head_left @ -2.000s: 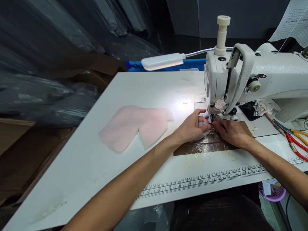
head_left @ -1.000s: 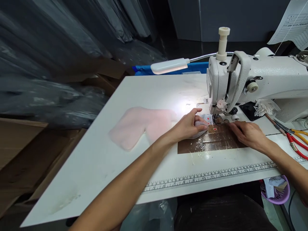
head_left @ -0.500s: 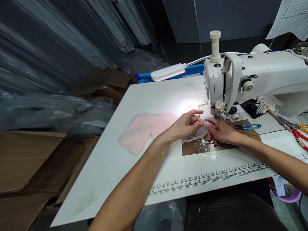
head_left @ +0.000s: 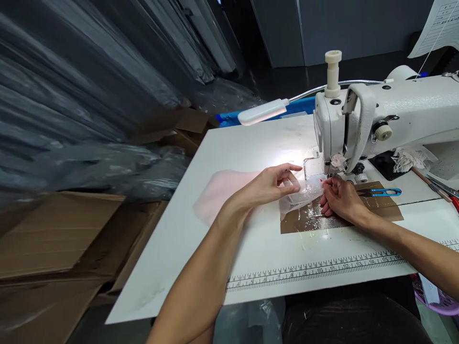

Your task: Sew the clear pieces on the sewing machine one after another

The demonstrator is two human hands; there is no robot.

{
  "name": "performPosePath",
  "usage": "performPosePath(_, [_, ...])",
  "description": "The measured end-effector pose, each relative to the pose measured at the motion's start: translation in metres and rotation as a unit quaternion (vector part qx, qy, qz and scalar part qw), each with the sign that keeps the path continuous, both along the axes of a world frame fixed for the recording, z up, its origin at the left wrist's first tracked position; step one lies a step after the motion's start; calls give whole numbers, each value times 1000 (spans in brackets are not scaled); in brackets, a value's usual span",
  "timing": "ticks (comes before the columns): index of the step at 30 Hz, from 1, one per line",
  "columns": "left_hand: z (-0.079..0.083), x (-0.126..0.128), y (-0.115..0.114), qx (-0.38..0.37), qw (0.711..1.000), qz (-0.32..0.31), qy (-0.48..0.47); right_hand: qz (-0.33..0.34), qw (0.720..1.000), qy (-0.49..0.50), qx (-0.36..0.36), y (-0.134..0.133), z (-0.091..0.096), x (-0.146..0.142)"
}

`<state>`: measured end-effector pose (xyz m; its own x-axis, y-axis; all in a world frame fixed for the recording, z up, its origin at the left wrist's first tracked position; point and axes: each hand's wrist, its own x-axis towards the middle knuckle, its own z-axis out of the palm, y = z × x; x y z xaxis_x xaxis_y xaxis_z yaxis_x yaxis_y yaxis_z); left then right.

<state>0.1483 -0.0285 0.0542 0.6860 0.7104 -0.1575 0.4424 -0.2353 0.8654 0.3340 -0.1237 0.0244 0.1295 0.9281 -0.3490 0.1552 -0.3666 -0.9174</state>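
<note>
Head view | sheer white fabric piece: right of centre, below white sewing machine | left hand: thumb and index wide apart at fabric's left, contact unclear | right hand: fingertips pinching fabric's right edge | blue-handled snips: lying on brown rectangular mat

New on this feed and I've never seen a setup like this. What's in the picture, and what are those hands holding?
There's no robot: a camera on a person's head looks forward and down at two bare hands. The white machine is a sewing machine, with a lamp beside it. The right hand appears to pinch sheer white fabric; the left hand is at its other side, its grip unclear. On the white table lie a pale pink piece, a brown sheet and blue-handled snips. A ruler scale runs along the near edge.
</note>
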Motion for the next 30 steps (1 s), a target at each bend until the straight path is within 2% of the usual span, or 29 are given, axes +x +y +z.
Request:
performPosePath(14, [-18,-4,12,-45,995,47,-78,-3,1000,9,2,1,0,-3])
performPosePath(17, [-22,-2,11,2,996,52,-66,-6,1000,4,4,1,0,-4])
performPosePath(20, [-26,4,8,104,992,65,-21,-7,1000,-16,5,1,-1,-4])
performPosePath(23, [-22,8,7,200,977,78,21,5,999,-42,-12,2,-1,-5])
performPosePath(25, [-16,6,8,257,960,109,32,19,998,-55,-26,3,0,-5])
performPosePath(27, [-10,1,13,271,951,135,55,40,997,-61,-32,3,1,-4])
performPosePath(30, [-8,-3,26,221,958,95,155,78,994,-63,-32,2,3,0])
